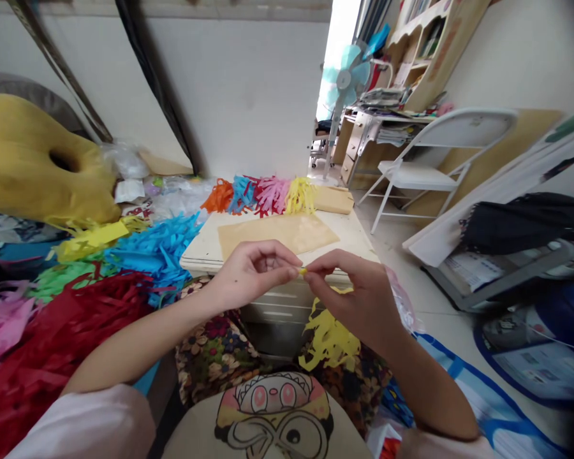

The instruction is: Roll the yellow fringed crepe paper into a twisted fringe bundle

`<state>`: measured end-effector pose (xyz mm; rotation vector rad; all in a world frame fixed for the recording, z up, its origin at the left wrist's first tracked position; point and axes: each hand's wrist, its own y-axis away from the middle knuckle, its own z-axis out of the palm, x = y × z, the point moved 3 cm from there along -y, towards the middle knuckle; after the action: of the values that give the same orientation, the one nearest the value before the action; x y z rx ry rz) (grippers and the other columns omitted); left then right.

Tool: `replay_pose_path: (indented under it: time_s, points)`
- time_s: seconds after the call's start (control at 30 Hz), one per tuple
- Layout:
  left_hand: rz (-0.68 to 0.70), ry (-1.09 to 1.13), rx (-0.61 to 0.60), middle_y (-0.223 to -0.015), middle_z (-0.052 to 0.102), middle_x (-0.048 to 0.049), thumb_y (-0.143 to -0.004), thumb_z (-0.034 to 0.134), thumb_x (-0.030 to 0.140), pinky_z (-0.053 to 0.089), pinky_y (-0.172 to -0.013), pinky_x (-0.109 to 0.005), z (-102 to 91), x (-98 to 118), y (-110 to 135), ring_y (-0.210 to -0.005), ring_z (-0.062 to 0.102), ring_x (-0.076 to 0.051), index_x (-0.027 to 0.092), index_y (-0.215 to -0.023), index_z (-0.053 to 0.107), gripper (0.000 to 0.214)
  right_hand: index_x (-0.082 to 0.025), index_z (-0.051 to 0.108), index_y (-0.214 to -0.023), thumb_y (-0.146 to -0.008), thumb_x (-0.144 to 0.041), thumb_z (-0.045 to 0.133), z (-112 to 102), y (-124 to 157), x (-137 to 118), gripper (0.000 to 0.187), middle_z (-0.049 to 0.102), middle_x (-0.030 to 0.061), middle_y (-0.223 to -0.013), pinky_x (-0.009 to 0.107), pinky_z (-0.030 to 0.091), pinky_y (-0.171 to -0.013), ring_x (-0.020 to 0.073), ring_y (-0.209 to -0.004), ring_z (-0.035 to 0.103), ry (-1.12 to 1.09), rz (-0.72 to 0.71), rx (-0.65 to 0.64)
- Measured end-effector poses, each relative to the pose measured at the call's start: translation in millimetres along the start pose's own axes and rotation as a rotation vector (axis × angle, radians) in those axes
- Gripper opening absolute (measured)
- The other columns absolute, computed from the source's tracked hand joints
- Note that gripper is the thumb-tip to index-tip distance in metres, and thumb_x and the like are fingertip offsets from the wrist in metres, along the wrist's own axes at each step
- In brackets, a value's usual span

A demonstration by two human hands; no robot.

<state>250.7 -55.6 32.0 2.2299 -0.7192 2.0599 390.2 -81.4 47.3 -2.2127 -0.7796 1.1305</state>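
My left hand (253,271) and my right hand (358,293) meet in front of me, both pinched on a strip of yellow fringed paper (330,341). Its top end (303,271) shows between my fingertips. The rest hangs down under my right hand over my lap. Just beyond my hands stands a small cream table (205,245) with a tan sheet (277,233) lying flat on it.
Orange, blue, pink and yellow fringe bundles (261,194) lie at the table's far edge. Piles of red, blue, green and yellow fringed paper (100,274) fill the left. A yellow papier-mâché shape (33,159) sits far left. A white folding chair (430,169) and fan (347,80) stand behind.
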Motion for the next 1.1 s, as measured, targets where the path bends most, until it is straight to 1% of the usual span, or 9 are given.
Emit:
replay_pose_path:
  time_s: [0.1, 0.2, 0.3, 0.4, 0.53, 0.63, 0.7, 0.87, 1.1]
  points:
    - [0.019, -0.039, -0.011, -0.059, 0.058, 0.0019, -0.061, 0.059, 0.018, 0.039, -0.047, -0.017, -0.2, -0.7, 1.1, -0.052, 0.05, -0.006, 0.015, -0.069, 0.058, 0.009, -0.016, 0.056, -0.067, -0.067, -0.013, 0.053, 1.0, -0.2, 1.1, 0.004, 0.058, -0.0032, -0.061, 0.017, 0.042, -0.054, 0.0067, -0.057, 0.053, -0.035, 0.02, -0.016]
    - [0.087, -0.145, -0.011, -0.059, 0.056, 0.001, -0.064, 0.058, 0.02, 0.038, -0.048, -0.018, 0.0, 0.6, 3.2, -0.053, 0.049, -0.007, 0.014, -0.072, 0.058, 0.01, -0.016, 0.057, -0.065, -0.067, -0.014, 0.053, 1.8, -1.0, 3.3, 0.004, 0.058, -0.003, -0.059, 0.017, 0.042, -0.052, 0.0069, -0.055, 0.053, -0.064, 0.058, -0.047]
    - [0.177, -0.258, -0.016, -0.062, 0.056, 0.0002, -0.068, 0.055, 0.02, 0.039, -0.05, -0.018, 0.9, 2.7, 5.5, -0.055, 0.048, -0.007, 0.014, -0.081, 0.056, 0.014, -0.016, 0.056, -0.062, -0.066, -0.014, 0.054, 2.1, -2.0, 5.5, 0.005, 0.058, -0.0031, -0.058, 0.017, 0.041, -0.05, 0.0068, -0.053, 0.052, -0.084, 0.088, -0.105]
    - [0.206, -0.282, -0.033, -0.067, 0.058, -0.0003, -0.069, 0.054, 0.019, 0.042, -0.053, -0.018, 1.8, 2.3, 6.6, -0.058, 0.051, -0.007, 0.014, -0.087, 0.052, 0.019, -0.016, 0.056, -0.06, -0.066, -0.013, 0.054, 0.8, -2.9, 6.6, 0.006, 0.058, -0.0031, -0.058, 0.017, 0.04, -0.05, 0.0064, -0.053, 0.051, -0.088, 0.091, -0.143]
    - [0.231, -0.264, -0.036, -0.071, 0.06, -0.0005, -0.068, 0.056, 0.018, 0.045, -0.057, -0.017, 2.4, 2.4, 6.8, -0.061, 0.054, -0.007, 0.015, -0.083, 0.049, 0.016, -0.015, 0.056, -0.061, -0.066, -0.012, 0.053, -0.6, -4.0, 8.0, 0.006, 0.057, -0.003, -0.056, 0.017, 0.039, -0.05, 0.006, -0.052, 0.05, -0.095, 0.111, -0.184]
    - [0.279, -0.347, -0.033, -0.07, 0.061, -0.0007, -0.069, 0.056, 0.018, 0.046, -0.059, -0.017, 3.5, 5.0, 7.5, -0.062, 0.055, -0.007, 0.014, -0.078, 0.053, 0.011, -0.015, 0.053, -0.062, -0.066, -0.013, 0.052, 0.2, -4.7, 10.0, 0.005, 0.054, -0.0031, -0.056, 0.018, 0.038, -0.05, 0.0063, -0.052, 0.049, -0.124, 0.118, -0.224]
    - [0.307, -0.416, -0.028, -0.07, 0.061, -0.001, -0.069, 0.055, 0.019, 0.046, -0.058, -0.016, 4.2, 6.5, 7.9, -0.062, 0.056, -0.007, 0.014, -0.075, 0.056, 0.008, -0.015, 0.051, -0.067, -0.066, -0.013, 0.05, 0.8, -4.7, 11.6, 0.002, 0.053, -0.0029, -0.058, 0.018, 0.039, -0.05, 0.0066, -0.054, 0.048, -0.165, 0.116, -0.237]
    - [0.364, -0.532, -0.036, -0.071, 0.063, -0.0004, -0.071, 0.054, 0.018, 0.046, -0.056, -0.014, 5.2, 7.4, 8.8, -0.062, 0.057, -0.007, 0.014, -0.075, 0.058, 0.007, -0.016, 0.041, -0.079, -0.066, -0.008, 0.047, 1.9, -3.7, 12.9, 0.016, 0.051, -0.0048, -0.059, 0.02, 0.039, -0.054, 0.0067, -0.055, 0.048, -0.209, 0.097, -0.277]
    - [0.508, -0.695, -0.065, -0.071, 0.064, 0.0001, -0.073, 0.052, 0.017, 0.044, -0.053, -0.011, 7.6, 12.5, 12.6, -0.061, 0.057, -0.005, 0.014, -0.077, 0.057, 0.007, -0.016, 0.043, -0.077, -0.061, -0.004, 0.046, 0.6, -3.5, 8.3, 0.02, 0.047, -0.0072, -0.056, 0.018, 0.036, -0.051, 0.0051, -0.051, 0.044, -0.135, 0.067, -0.281]
